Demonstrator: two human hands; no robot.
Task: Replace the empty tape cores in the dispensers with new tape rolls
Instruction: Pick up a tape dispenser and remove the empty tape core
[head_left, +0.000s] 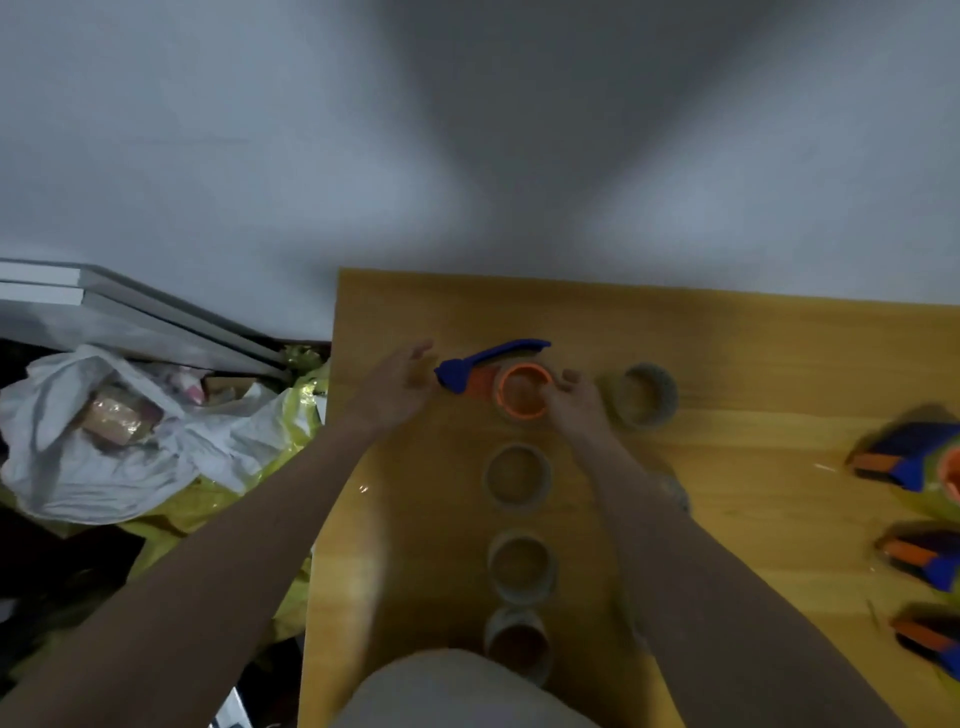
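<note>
A blue and orange tape dispenser (493, 374) lies on the wooden table (753, 364), its orange ring (523, 392) facing up. My left hand (400, 384) hovers just left of the dispenser's blue head, fingers relaxed. My right hand (574, 402) rests against the ring's right side with fingers loosely curled. A clear tape roll (647, 395) sits right of that hand. Three more tape rolls (517, 475) stand in a line toward me. The picture is blurred.
Three more blue and orange dispensers (914, 457) lie along the table's right edge. Left of the table the floor holds a white plastic bag (104, 436), yellow wrapping (291, 415) and grey boards (130, 312). A grey wall stands behind the table.
</note>
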